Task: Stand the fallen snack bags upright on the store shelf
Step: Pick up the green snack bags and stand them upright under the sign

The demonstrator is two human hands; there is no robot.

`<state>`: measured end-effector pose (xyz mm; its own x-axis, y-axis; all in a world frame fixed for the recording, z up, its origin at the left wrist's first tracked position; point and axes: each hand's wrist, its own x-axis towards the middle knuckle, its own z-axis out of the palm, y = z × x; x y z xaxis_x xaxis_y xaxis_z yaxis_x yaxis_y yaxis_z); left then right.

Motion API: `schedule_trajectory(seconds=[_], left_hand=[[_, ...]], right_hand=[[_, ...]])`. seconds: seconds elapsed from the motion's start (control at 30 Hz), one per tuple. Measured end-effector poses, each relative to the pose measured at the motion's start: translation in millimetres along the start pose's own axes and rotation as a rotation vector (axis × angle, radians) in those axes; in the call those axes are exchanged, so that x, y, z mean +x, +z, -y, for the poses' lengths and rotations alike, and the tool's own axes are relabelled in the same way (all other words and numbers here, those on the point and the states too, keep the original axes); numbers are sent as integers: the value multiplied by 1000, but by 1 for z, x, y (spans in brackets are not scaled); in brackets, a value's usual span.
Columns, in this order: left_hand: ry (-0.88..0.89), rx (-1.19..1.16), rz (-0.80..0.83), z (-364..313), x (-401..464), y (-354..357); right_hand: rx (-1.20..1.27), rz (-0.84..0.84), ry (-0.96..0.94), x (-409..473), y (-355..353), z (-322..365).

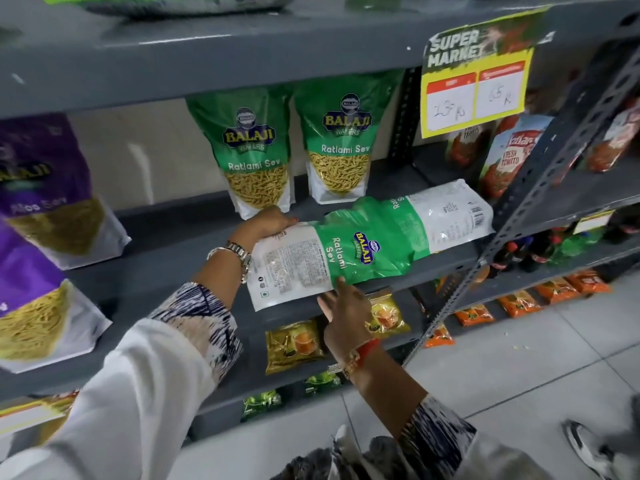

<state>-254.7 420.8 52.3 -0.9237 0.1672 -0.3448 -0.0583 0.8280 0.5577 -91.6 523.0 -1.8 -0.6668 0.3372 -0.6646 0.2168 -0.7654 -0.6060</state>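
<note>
Two green-and-white Ratlami Sev bags lie flat on the grey shelf point(166, 265). The near fallen bag point(325, 261) hangs over the shelf's front edge. My left hand point(268, 223) grips its far white end. My right hand point(341, 310) touches its front edge from below, fingers spread. The second fallen bag point(446, 216) lies behind it to the right, partly under it. Two more Ratlami Sev bags point(258, 150) point(341, 136) stand upright at the back of the shelf.
Purple Aloo Sev bags point(45, 188) stand at the left of the same shelf. A slanted metal upright point(540, 188) crosses on the right, with red tomato bags point(509, 157) behind it. A yellow price sign point(474, 91) hangs above. Small packets fill the lower shelves.
</note>
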Motion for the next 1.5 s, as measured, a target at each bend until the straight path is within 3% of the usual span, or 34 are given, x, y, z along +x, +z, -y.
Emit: schedule_trajectory(seconds=[0.17,0.4,0.63,0.87,1.07,1.2,1.3,1.5], left_hand=[[-30,-297,-8,26,-25,4],[-87,-970,-178,56,-99,18],[-40,-1211,-413,64,-175,28],[71,-1395,-434,73,-232,43],[-72,-1210,-612,74,-240,50],[153,-1104,-708,34,-261,41],[144,-796,-690,7,-262,29],[125,-406,-699,-26,-239,30]], right_hand=[[-12,-18,-110,1,-8,4],[-154,36,-453,-22,-11,10],[-236,188,-648,-64,-12,31],[-258,332,-704,-92,-30,31],[-382,283,-876,-112,-33,11],[-631,240,-1199,-123,-24,-5],[-807,201,-1421,-126,-26,-16],[-968,146,-1578,-131,-35,-24]])
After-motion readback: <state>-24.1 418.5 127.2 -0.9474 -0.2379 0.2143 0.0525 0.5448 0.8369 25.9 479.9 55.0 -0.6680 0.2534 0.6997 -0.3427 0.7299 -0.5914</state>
